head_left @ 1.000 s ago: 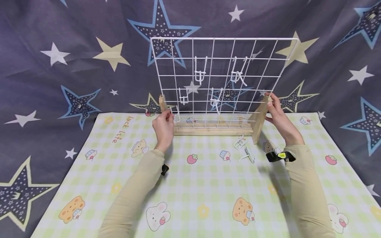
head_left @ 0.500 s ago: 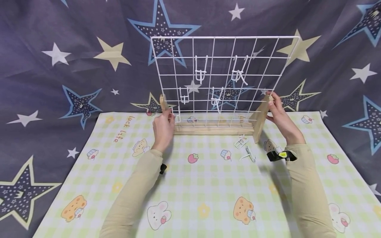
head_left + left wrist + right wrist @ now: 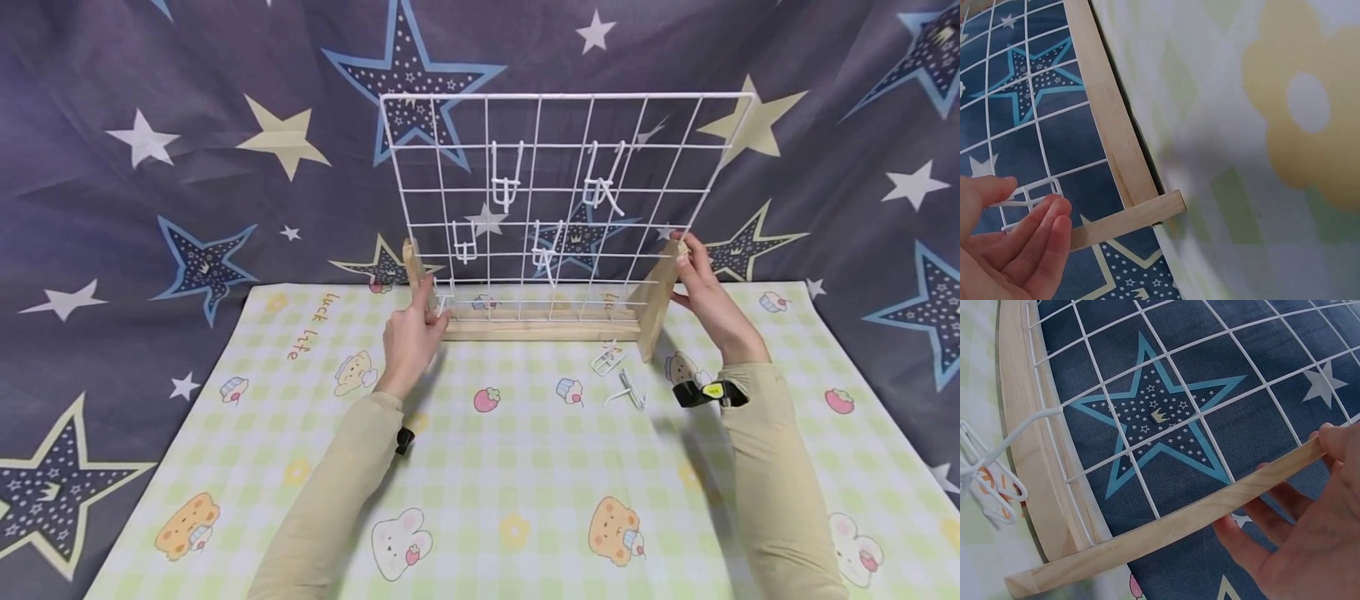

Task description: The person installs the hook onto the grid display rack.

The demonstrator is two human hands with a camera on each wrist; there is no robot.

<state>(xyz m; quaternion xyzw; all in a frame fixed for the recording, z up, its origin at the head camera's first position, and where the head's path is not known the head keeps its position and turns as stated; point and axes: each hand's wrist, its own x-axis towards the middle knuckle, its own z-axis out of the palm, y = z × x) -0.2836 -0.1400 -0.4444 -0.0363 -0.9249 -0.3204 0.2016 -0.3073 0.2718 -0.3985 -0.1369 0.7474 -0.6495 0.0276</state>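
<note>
A white wire grid (image 3: 566, 96) stands upright in a wooden stand, with a base bar (image 3: 540, 330) and a side piece at each end. My left hand (image 3: 411, 343) is at the grid's lower left corner, beside the left side piece (image 3: 1125, 220). In the left wrist view its thumb and fingers are spread around a white wire hook (image 3: 1055, 182) on the grid; whether they touch it is unclear. My right hand (image 3: 712, 307) grips the right side piece (image 3: 1179, 526), thumb on one side and fingers on the other.
Several white hooks, such as one at the upper left (image 3: 506, 183), hang on the grid. Two loose hooks, one flat (image 3: 607, 360) and one beside it (image 3: 632, 390), lie on the checked tablecloth (image 3: 465, 467). A dark star-patterned curtain (image 3: 300, 67) hangs behind.
My left hand's thumb and fingers have parted from their pinch on the lower left hook, and the hand has dropped slightly. My right hand keeps its hold on the side piece.
</note>
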